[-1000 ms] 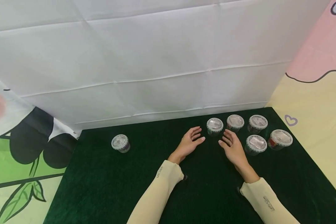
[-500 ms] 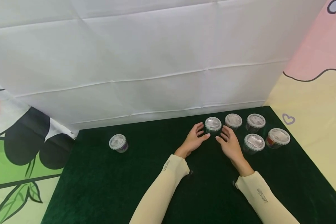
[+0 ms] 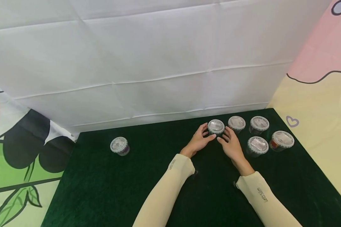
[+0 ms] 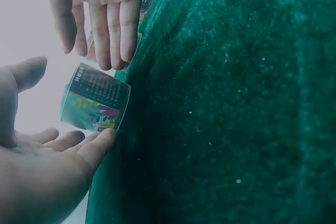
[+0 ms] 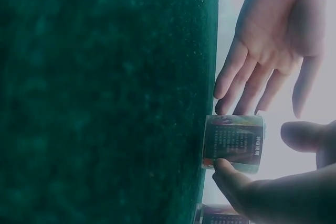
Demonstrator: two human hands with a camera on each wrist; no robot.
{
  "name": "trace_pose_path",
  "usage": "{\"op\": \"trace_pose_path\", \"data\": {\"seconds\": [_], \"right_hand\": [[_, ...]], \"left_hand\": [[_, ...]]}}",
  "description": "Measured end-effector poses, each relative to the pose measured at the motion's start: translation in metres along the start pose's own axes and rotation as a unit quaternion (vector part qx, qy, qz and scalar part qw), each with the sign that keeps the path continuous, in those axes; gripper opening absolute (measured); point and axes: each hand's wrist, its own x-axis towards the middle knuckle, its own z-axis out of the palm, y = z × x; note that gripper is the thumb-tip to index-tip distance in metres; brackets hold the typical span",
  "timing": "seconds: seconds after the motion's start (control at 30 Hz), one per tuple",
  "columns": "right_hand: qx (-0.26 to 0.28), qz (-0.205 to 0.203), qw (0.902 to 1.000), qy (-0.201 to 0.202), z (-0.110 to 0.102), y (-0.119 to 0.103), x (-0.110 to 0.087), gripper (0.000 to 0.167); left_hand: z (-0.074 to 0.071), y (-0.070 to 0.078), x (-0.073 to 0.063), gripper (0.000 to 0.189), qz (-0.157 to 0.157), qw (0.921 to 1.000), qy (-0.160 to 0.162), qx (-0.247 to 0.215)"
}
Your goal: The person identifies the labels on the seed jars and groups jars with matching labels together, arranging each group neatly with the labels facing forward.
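A small clear plastic tub (image 3: 216, 126) with a white-rimmed lid stands upright on the green cloth, between my two hands. In the left wrist view its label (image 4: 100, 98) is dark with pale lettering and a colourful plant picture. My left hand (image 3: 198, 141) is at the tub's left side, fingers extended and thumb in front. On the other side my right hand (image 3: 232, 146) has its fingers lightly bent beside the tub. Fingertips of both hands are at the tub's wall; whether they all touch cannot be told.
Several similar lidded tubs stand to the right, including a near one (image 3: 257, 146), a back one (image 3: 236, 123) close by my right fingers, and a wider one (image 3: 282, 140). A lone tub (image 3: 120, 145) sits far left. White cloth (image 3: 159, 94) hangs behind the green-covered table (image 3: 108, 189).
Both hands have come in closer around the tub, the left moving right and the right moving slightly left. The tub itself stays in place on the cloth.
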Motion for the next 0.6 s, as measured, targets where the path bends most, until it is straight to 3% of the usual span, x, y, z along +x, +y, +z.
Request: {"op": "trace_pose_path", "data": {"seconds": [0.43,0.6], "right_hand": [[0.001,0.012,0.9998,-0.015,0.0019,-0.0045,0.0056,0.074],[-0.006,0.000,1.0000,0.003,0.0036,-0.0036,0.0063,0.073]], "left_hand": [[0.0014,0.0009,0.0052,0.070,-0.001,1.0000,-0.003,0.004],[0.0019,0.0018,0.0009,0.064,0.011,0.9998,0.009,0.013]]}}
